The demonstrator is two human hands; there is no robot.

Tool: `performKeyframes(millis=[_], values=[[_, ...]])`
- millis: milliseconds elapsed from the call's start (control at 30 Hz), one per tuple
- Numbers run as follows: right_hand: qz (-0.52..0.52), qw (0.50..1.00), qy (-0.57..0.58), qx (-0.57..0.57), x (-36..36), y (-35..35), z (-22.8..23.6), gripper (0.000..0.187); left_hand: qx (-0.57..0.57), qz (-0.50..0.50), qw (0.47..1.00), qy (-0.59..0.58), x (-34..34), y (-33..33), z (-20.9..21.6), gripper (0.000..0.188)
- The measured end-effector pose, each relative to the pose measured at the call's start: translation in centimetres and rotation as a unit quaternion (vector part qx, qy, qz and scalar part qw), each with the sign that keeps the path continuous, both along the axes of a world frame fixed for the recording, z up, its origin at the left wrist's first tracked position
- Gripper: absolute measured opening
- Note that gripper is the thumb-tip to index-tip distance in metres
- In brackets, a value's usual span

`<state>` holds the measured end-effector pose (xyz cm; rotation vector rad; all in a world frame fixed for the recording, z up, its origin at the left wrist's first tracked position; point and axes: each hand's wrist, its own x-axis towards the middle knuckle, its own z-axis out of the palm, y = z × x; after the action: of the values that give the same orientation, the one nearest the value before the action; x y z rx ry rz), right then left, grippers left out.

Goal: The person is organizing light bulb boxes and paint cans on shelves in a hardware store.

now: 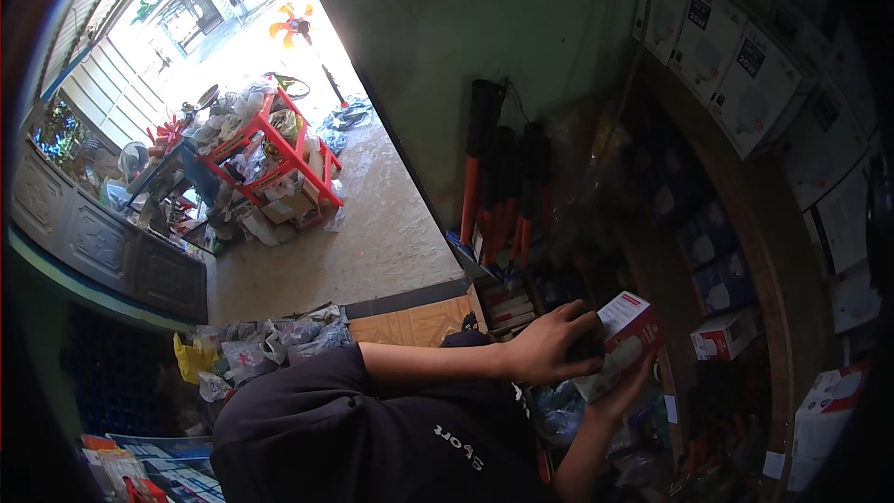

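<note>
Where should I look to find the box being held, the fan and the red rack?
Box [629, 343]: head view, on its red and white side.
Fan [299, 26]: head view, on the hub amid its orange blades.
Red rack [298, 164]: head view, on its frame.

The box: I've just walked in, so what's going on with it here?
Someone's right hand holds a red and white box from below, while the left hand has its fingers at the box's left side. Whether the box is open is hard to tell. A similar small box sits to the right, and a cluttered red rack stands at upper left.
</note>
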<state>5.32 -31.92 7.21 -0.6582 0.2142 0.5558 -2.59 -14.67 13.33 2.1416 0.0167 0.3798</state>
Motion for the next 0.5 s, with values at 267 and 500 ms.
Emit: performKeyframes(millis=[267,500], values=[[0.11,0.99,-0.017,-0.082,-0.6,-2.1,-2.7,0.078,0.016,0.059,0.995,0.082,-1.0,-0.9,-2.5,0.049],[0.071,0.923,-0.287,-0.248,-2.3,-6.1,-17.8,0.064,0.256,-0.132,0.944,-0.163,-1.0,-4.3,-1.6,0.025]])
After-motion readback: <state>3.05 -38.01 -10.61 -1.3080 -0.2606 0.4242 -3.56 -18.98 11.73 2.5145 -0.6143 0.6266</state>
